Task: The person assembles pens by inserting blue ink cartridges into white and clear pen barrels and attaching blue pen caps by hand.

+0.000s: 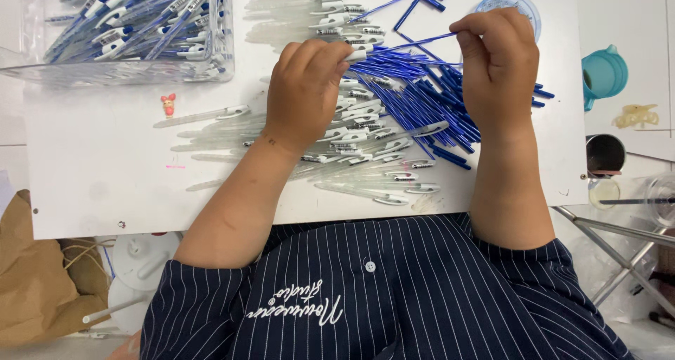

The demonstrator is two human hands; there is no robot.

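Left hand (304, 93) pinching a clear pen barrel (355, 53), right hand (496, 68) nipping a thin blue refill (415, 45) between both grips above the white surface (105, 156); seemingly light, bendy, best held near its end.

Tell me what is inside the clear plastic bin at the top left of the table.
The clear plastic bin holds a heap of assembled pens with clear barrels, blue refills and white clips, lying crosswise. The bin's upper part runs out of view, and lower layers are covered.
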